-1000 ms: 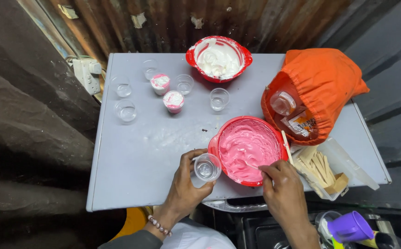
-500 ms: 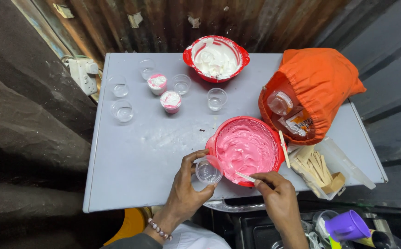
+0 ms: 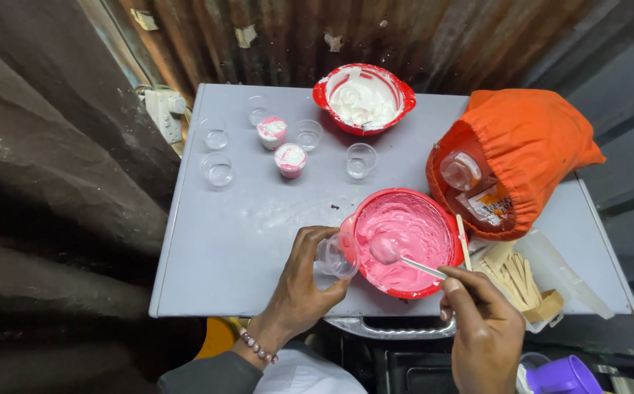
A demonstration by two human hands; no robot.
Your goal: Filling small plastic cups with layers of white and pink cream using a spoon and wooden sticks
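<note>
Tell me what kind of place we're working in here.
Likely a makeshift food-prep stall or shed: a small grey table stands against a rusty corrugated metal wall, bearing bowls of pink cream and white cream and rows of small clear cups.

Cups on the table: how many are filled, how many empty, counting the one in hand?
Filled with pink and white mix: 2
Empty on the table: 5
Empty, held in left hand: 1
Total: 8
</note>
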